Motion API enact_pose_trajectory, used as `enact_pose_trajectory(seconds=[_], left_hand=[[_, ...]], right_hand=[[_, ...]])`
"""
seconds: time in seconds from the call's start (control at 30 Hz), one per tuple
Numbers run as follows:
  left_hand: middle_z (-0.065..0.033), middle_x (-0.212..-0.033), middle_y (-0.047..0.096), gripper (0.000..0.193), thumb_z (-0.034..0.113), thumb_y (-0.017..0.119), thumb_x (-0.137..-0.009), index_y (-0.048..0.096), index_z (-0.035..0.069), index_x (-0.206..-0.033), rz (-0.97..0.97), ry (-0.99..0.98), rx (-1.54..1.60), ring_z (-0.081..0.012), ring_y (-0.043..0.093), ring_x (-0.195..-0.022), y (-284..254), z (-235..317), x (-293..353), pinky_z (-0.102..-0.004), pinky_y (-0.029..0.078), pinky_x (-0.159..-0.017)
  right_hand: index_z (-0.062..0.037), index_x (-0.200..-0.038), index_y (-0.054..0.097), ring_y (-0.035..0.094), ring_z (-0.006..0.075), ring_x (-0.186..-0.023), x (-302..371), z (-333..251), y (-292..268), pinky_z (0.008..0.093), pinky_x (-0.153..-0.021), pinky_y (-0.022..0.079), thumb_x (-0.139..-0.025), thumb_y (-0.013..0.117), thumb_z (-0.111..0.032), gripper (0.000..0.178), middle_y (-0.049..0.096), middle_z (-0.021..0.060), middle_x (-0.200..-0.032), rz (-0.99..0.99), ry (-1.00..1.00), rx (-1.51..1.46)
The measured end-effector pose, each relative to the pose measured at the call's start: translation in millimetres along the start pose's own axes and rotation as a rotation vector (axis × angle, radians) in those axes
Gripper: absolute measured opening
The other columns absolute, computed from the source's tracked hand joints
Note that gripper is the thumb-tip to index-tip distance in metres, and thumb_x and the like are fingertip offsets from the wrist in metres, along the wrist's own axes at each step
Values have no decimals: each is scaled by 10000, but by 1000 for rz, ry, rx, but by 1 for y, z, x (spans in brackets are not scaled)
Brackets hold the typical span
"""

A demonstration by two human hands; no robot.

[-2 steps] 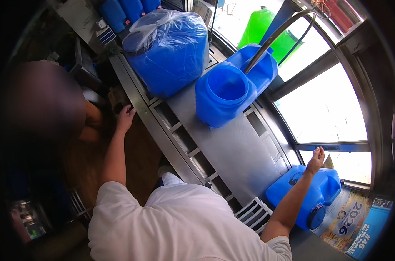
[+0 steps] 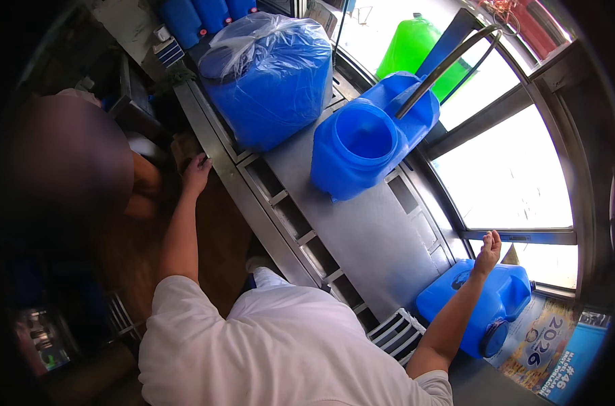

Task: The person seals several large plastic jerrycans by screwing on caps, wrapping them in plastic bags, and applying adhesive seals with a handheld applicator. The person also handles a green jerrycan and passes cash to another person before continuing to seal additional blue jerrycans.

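Note:
My left hand (image 2: 196, 176) is at the near edge of the steel counter (image 2: 371, 230), its fingers curled. A small dark spot shows at its fingertips; what it is, I cannot make out. My right hand (image 2: 487, 254) is raised over a blue jug lying on its side (image 2: 449, 291), with its dark cap towards me. The fingers of that hand point up, loosely bent, and nothing shows in them. Between my hands, an uncapped blue jug (image 2: 344, 162) stands on the counter, its wide mouth facing up. A curved metal spout (image 2: 443, 71) reaches down behind the mouth.
A large blue container wrapped in clear plastic (image 2: 270, 88) stands at the counter's far end. More blue jugs (image 2: 192, 17) are behind it. Window frames (image 2: 524, 237) border the right, with a green container (image 2: 409, 47) outside. A blurred person (image 2: 70, 159) is at left.
The view has shifted slightly, so the counter and jugs appear a little farther right. Both hands keep nearly the same pose.

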State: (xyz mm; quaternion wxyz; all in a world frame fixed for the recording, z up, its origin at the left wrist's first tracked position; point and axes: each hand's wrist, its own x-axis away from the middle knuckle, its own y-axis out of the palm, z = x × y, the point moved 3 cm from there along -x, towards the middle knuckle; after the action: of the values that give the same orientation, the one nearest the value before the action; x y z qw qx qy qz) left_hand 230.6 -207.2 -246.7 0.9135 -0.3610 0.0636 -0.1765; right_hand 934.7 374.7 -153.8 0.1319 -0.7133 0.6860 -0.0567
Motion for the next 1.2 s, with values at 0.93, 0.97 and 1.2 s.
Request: enact_pose_trajectory(seconds=[0.93,0.97,1.2], left_hand=[[-33,-1367,570,434,254,767,-818,656,198,-1233,-296,462,-609,-268,471,-1326,131,-43,-397,-475,365,-1129],[-34,-1286,593,399,249,773,-806,665,196,-1186,-222,502,-606,-260,499,-1280,133,-45,-396,-471,383,-1106],[-68,-1015,630,229,177,757,-782,678,140,-993,-112,479,-390,-290,584,-1071,116,-80,-341,-425,487,-941]], right_hand=[[-6,-1294,578,616,210,-1022,77,-255,361,389,-956,467,-1032,464,-470,544,663,113,-1087,-400,234,210],[-4,-1275,590,613,202,-1022,78,-257,366,383,-950,467,-1033,467,-464,534,664,110,-1086,-377,195,305],[-9,-1216,603,658,119,-854,93,-276,364,280,-840,533,-1007,597,-403,446,710,87,-1021,-429,193,251]])
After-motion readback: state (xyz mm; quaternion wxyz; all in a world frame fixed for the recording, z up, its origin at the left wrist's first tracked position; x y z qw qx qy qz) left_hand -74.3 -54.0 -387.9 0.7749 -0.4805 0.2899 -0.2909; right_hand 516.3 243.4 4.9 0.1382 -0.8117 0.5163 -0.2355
